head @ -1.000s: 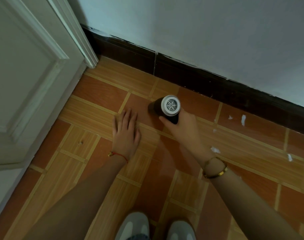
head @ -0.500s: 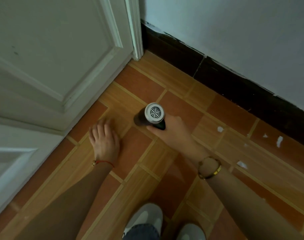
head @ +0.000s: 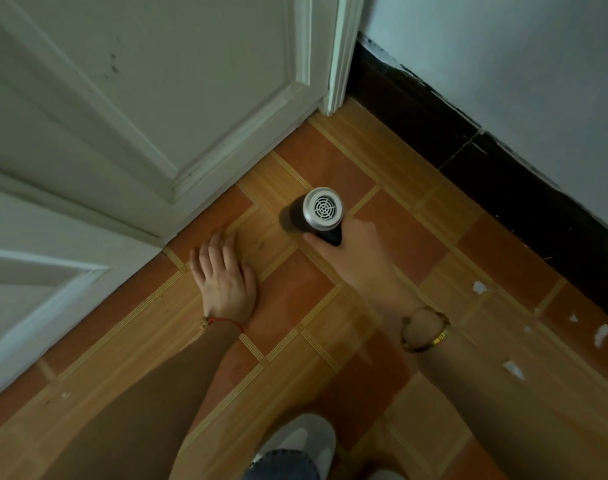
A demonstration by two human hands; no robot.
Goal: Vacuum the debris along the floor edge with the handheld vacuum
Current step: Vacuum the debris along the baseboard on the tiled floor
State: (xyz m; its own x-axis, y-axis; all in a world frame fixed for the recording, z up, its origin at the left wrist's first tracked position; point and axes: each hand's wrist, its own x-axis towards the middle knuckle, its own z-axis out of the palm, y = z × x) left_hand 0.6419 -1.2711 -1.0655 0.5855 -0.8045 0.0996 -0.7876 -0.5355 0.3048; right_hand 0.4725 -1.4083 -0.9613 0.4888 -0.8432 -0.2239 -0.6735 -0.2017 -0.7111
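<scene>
Handheld vacuum at the door corner

Handheld vacuum (head: 321,213), silver grille end up, points down at the tiled floor (head: 392,237) near the white door (head: 139,109) and dark baseboard (head: 468,150). Right hand (head: 351,251) grips its dark handle. Left hand (head: 222,275) lies flat, fingers straight, on the floor. White debris scraps (head: 479,287) lie scattered to the right.

— What was the floor (head: 288,299) like?
— Orange and wood-look tiles. White scraps (head: 602,335) lay on it near the dark skirting (head: 524,199), and the left hand (head: 224,282) rested flat on it.
</scene>
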